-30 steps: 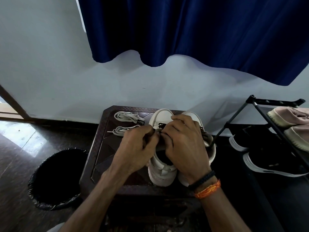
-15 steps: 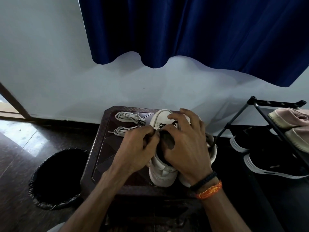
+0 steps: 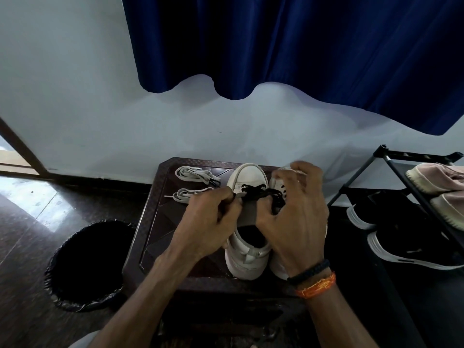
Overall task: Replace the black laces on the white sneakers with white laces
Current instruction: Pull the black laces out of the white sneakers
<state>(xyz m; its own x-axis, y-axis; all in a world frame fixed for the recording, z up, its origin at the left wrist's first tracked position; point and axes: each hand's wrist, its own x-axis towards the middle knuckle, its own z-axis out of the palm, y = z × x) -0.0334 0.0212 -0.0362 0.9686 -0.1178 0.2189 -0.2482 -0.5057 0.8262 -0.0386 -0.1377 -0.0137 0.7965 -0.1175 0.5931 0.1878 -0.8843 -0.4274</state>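
My left hand (image 3: 208, 217) pinches the tongue (image 3: 248, 212) steady while my right hand (image 3: 293, 212), fingers spread, works the black laces (image 3: 256, 193) loose. White laces (image 3: 194, 173) wait at ten o'clock of the sneakers (image 3: 247, 177) on the surface (image 3: 160, 222).

A single wide-angle view is given from a head-worn camera, aimed forward and down. The dark table (image 3: 160, 222) is seen close below, with the wall (image 3: 75, 96) filling the upper frame.

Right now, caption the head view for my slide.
Both hands work black laces out of a white sneaker.
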